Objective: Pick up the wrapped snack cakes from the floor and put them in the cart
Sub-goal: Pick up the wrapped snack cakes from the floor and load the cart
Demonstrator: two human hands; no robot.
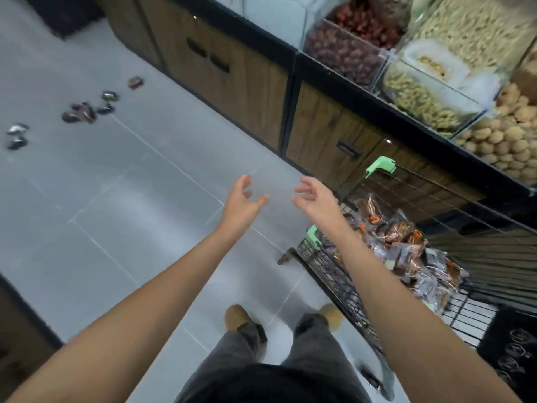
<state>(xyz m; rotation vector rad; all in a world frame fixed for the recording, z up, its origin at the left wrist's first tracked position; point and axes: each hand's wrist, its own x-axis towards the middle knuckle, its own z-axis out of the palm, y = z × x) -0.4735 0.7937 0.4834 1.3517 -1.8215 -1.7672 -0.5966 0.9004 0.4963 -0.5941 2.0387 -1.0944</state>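
Observation:
Several wrapped snack cakes lie scattered on the grey tiled floor at the upper left: a dark cluster point(79, 112), a single reddish one point(135, 82) farther off, and two silvery ones point(16, 135) near the left edge. The black wire cart point(334, 274) with green corner caps stands at the right, and a heap of wrapped cakes point(404, 242) fills it. My left hand point(242, 200) and my right hand point(315, 199) are stretched out in front of me above the floor, fingers loosely spread, holding nothing. Both hands are well short of the cakes on the floor.
A wooden counter point(250, 82) with black handles runs along the right side of the aisle. Clear bins of nuts and dried fruit point(436, 77) sit on top of it. My feet in tan shoes point(236, 317) stand beside the cart. A dark mat point(511, 350) lies at lower right.

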